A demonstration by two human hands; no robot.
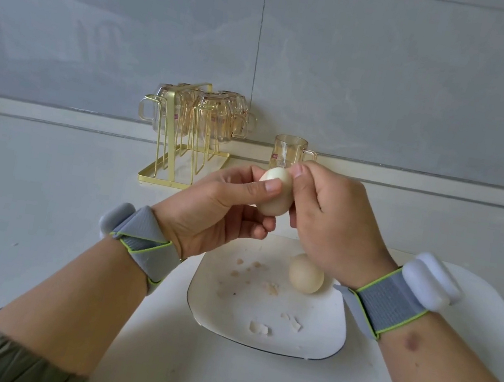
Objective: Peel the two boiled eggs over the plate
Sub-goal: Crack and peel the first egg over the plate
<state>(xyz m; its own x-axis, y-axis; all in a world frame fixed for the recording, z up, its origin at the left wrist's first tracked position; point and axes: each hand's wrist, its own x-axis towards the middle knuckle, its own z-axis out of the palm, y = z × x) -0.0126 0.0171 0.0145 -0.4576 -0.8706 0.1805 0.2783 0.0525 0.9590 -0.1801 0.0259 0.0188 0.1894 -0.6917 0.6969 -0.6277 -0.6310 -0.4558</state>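
Observation:
My left hand (218,208) holds a pale boiled egg (275,202) up above the far edge of the white plate (313,336). Its top looks bare and white; the lower part still has its shell. My right hand (331,223) pinches at the egg's upper right side with thumb and fingertips. A second egg (305,278), in its shell, lies on the plate under my right wrist. Small shell pieces (260,328) are scattered over the plate.
A gold wire rack (180,153) with several upturned glass mugs stands at the back by the wall. One upright glass mug (288,152) stands just behind my hands. A white board (489,311) lies under the plate's right side. The counter is white.

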